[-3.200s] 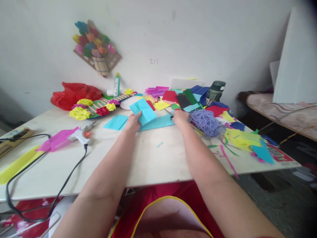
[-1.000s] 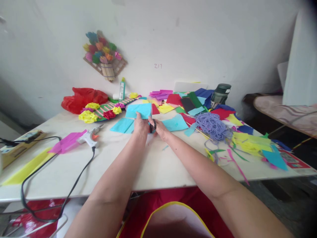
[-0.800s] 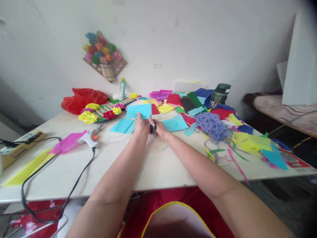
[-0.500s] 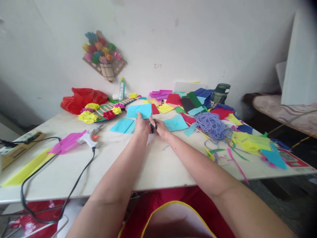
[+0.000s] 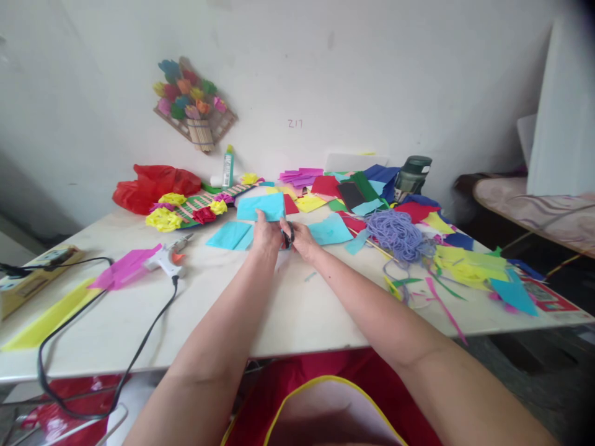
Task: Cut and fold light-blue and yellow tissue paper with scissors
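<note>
- Scissors (image 5: 288, 236), dark-handled, sit in the right hand (image 5: 302, 240), its fingers curled round the loops; whether the blades stand apart or together, I cannot tell.
- Left hand (image 5: 266, 234) pinches the near edge of the blue paper (image 5: 260, 208), thumb on top, the other fingers mostly hidden.
- That blue paper is raised in front of the person, near the middle of the table (image 5: 302, 316), with the scissors at its lower right corner.
- The step seems to be trimming along the right edge; judging by the grip, a firm thumb close to the cut should stop thin layers sliding — but fingertips ought to stay clear of the blade line.
- Long, even strokes would likely leave a cleaner edge than short snips; feeding the sheet with the left hand beats twisting the right wrist.
- More blue pieces lie just below, one at left (image 5: 227, 236), one at right (image 5: 332, 230) — worth lifting the work clear so neither gets nicked.
- Purple yarn (image 5: 395, 235) lies beyond the right-hand piece, apart from the blades.
</note>
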`<action>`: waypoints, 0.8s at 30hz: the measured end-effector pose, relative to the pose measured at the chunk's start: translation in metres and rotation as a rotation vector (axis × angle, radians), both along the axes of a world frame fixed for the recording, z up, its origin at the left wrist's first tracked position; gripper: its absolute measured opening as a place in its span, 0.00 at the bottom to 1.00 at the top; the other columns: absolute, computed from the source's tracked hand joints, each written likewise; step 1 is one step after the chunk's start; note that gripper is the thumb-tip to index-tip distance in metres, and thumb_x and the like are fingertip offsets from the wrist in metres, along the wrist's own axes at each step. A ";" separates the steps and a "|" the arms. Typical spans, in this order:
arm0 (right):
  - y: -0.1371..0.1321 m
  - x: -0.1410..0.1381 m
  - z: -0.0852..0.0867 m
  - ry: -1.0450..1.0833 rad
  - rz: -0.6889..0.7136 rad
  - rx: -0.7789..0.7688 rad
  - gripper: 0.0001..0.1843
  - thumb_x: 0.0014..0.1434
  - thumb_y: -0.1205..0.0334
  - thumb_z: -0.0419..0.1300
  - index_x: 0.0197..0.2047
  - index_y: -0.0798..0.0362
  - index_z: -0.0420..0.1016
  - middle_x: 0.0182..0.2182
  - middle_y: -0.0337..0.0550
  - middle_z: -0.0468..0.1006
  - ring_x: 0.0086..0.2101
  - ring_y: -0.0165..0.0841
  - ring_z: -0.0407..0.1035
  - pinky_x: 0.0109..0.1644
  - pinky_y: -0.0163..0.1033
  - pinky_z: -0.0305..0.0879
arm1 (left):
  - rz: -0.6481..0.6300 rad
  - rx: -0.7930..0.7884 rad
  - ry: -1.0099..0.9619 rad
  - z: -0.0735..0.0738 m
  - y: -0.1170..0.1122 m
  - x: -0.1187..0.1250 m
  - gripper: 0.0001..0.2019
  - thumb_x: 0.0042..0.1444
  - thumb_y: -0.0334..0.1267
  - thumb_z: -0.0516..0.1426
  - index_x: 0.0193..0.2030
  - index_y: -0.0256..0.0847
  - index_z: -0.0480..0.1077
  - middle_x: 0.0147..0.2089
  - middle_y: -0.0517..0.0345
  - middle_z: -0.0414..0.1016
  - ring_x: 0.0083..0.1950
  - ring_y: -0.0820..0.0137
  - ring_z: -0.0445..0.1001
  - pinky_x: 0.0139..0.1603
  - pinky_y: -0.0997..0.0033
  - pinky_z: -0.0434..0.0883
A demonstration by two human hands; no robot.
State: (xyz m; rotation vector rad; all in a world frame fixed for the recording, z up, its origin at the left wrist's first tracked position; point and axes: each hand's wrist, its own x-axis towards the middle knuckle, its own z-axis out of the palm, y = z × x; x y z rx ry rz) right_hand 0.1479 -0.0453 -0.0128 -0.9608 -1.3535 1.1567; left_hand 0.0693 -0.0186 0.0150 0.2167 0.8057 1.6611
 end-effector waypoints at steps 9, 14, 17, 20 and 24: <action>-0.001 0.003 0.003 -0.064 0.023 -0.037 0.26 0.50 0.36 0.54 0.29 0.54 0.67 0.16 0.33 0.62 0.17 0.25 0.60 0.15 0.29 0.48 | -0.065 0.043 -0.007 -0.001 0.000 -0.004 0.22 0.56 0.59 0.45 0.27 0.40 0.60 0.17 0.63 0.60 0.14 0.71 0.62 0.16 0.71 0.64; -0.003 0.002 0.006 -0.065 -0.008 -0.040 0.26 0.48 0.36 0.55 0.27 0.54 0.67 0.15 0.32 0.61 0.18 0.25 0.59 0.18 0.30 0.49 | -0.035 0.053 -0.058 -0.001 0.001 -0.001 0.21 0.56 0.57 0.46 0.29 0.40 0.62 0.18 0.62 0.62 0.18 0.70 0.66 0.22 0.69 0.68; -0.003 0.002 0.005 -0.061 -0.021 -0.020 0.27 0.47 0.35 0.56 0.27 0.54 0.67 0.15 0.32 0.62 0.20 0.25 0.59 0.20 0.30 0.50 | -0.040 0.048 -0.062 -0.002 0.003 0.000 0.21 0.57 0.57 0.45 0.32 0.40 0.63 0.20 0.60 0.64 0.21 0.68 0.69 0.25 0.68 0.70; 0.000 0.003 0.001 -0.081 -0.033 0.001 0.27 0.47 0.35 0.55 0.27 0.55 0.67 0.16 0.33 0.62 0.20 0.25 0.59 0.21 0.31 0.50 | -0.048 0.066 -0.074 -0.003 0.003 0.001 0.21 0.58 0.57 0.44 0.35 0.40 0.64 0.21 0.59 0.66 0.22 0.67 0.70 0.26 0.67 0.71; 0.004 0.003 -0.003 -0.099 -0.046 0.021 0.27 0.47 0.35 0.55 0.25 0.54 0.65 0.16 0.32 0.61 0.20 0.25 0.56 0.22 0.31 0.50 | -0.057 0.077 -0.079 -0.003 0.004 0.001 0.23 0.58 0.57 0.43 0.38 0.39 0.66 0.21 0.59 0.67 0.21 0.67 0.70 0.27 0.68 0.71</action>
